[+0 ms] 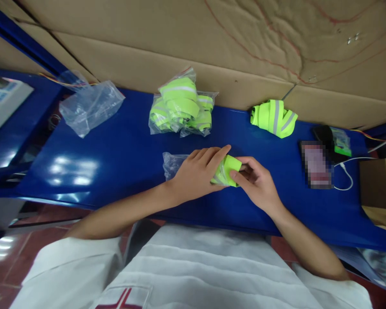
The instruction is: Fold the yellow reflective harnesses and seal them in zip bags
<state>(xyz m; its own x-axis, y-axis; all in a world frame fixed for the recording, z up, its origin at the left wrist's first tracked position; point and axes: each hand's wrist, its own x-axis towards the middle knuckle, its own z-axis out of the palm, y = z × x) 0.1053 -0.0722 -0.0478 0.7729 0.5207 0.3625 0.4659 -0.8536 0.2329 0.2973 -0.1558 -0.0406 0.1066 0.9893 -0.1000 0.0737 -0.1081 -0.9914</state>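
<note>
Both hands meet over the blue table in the middle of the view. A folded neon yellow-green strap (230, 168) shows between them, partly inside a clear bag (173, 165). My left hand (199, 171) lies over the bag and the strap's left part, its fingers bent round them and hiding much of both. At the strap's right end, my right hand (255, 182) pinches it between thumb and fingers. Behind the hands sit several bagged yellow-green straps (182, 103). Further right, a loose rolled strap (274, 118) with grey reflective stripes lies unbagged.
Clear plastic bags (91, 105) lie at the back left of the blue table (83, 167). On the right are a phone (317, 165) with a white cable, a black object with a small packet, and a cardboard box (378, 189). Brown cardboard (180, 47) stands behind the table.
</note>
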